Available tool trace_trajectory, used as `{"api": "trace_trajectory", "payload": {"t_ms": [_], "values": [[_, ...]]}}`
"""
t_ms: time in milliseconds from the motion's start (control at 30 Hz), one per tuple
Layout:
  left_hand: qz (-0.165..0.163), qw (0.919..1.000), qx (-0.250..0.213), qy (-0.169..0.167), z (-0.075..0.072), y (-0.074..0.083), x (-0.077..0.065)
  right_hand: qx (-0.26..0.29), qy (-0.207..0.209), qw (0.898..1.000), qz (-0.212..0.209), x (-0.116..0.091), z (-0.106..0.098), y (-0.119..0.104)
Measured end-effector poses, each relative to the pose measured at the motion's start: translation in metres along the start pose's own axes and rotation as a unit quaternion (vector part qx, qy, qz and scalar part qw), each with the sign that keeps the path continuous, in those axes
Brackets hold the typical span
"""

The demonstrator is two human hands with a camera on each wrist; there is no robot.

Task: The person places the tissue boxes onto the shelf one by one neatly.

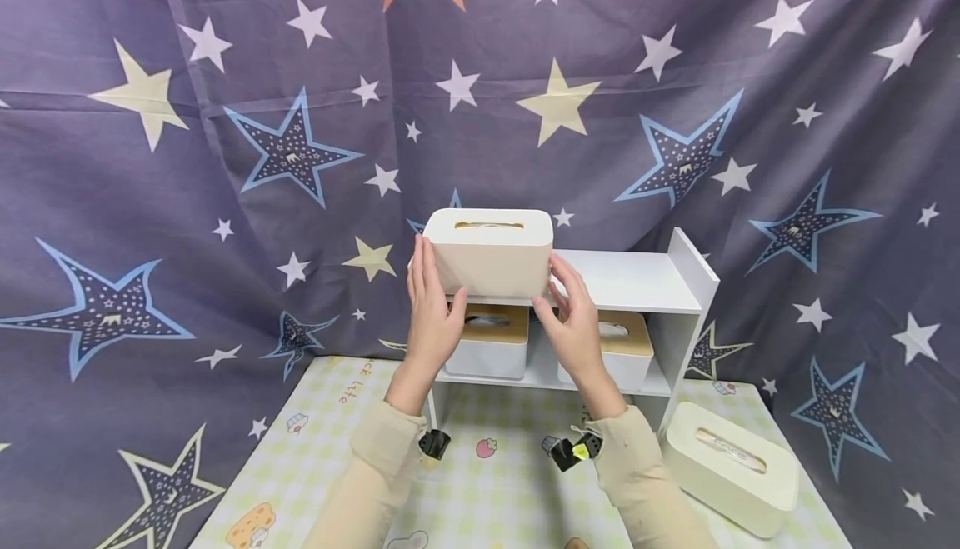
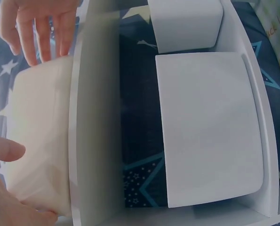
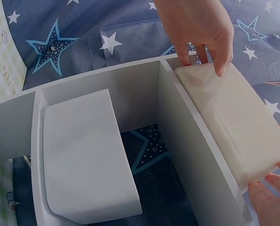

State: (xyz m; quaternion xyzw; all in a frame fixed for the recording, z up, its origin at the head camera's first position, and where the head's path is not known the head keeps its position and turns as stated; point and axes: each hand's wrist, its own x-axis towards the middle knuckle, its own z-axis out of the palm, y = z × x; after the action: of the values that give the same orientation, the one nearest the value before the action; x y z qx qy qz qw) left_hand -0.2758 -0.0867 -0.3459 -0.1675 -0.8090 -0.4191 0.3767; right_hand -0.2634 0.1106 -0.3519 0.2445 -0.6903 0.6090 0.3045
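A cream tissue box [image 1: 491, 270] with a slot in its top sits at the left end of the white shelf unit's upper board [image 1: 630, 278]. My left hand [image 1: 435, 320] holds its left end, fingers along the side and thumb near the lower front edge. On the opposite end, my right hand [image 1: 573, 320] grips with bent fingers, its thumb by the front corner. In the left wrist view the cream box lies against the board, between the left hand [image 2: 12, 205] and the right hand [image 2: 43, 23].
Two white tissue boxes with wooden lids, one left [image 1: 487, 353] and one right [image 1: 630, 361], stand on the lower shelf. Another cream tissue box [image 1: 731, 466] lies on the checked tablecloth at right. A raised side panel [image 1: 693, 270] edges the upper board. A starry curtain [image 1: 480, 141] hangs behind.
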Motion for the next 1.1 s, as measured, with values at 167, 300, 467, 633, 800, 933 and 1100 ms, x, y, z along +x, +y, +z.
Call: {"api": "trace_trajectory", "payload": {"t_ms": [167,300,467,633,800,933,1100], "values": [[-0.008,0.9999,0.002,-0.014,-0.003,0.001,0.001,-0.013,-0.011,1.0,0.0,-0.002,0.001,0.002],[-0.01,0.9997,0.007,-0.02,-0.003,-0.001,0.003,-0.018,-0.016,1.0,0.001,-0.004,0.001,0.003],[-0.008,0.9998,0.008,-0.014,-0.002,-0.001,-0.002,-0.018,-0.02,1.0,0.005,-0.007,0.001,0.0],[-0.006,0.9998,0.006,-0.018,-0.002,0.0,-0.014,-0.024,-0.025,0.999,-0.001,-0.015,0.001,-0.002],[-0.012,0.9989,-0.01,-0.043,-0.005,0.003,-0.027,-0.023,-0.034,0.999,0.004,-0.026,-0.003,-0.001],[-0.027,0.9967,-0.041,-0.064,-0.009,0.005,-0.038,-0.038,-0.038,0.999,0.01,-0.036,-0.008,0.002],[-0.074,0.9896,-0.083,-0.092,-0.015,0.008,-0.054,-0.054,-0.046,0.997,0.005,-0.051,-0.015,0.006]]}}
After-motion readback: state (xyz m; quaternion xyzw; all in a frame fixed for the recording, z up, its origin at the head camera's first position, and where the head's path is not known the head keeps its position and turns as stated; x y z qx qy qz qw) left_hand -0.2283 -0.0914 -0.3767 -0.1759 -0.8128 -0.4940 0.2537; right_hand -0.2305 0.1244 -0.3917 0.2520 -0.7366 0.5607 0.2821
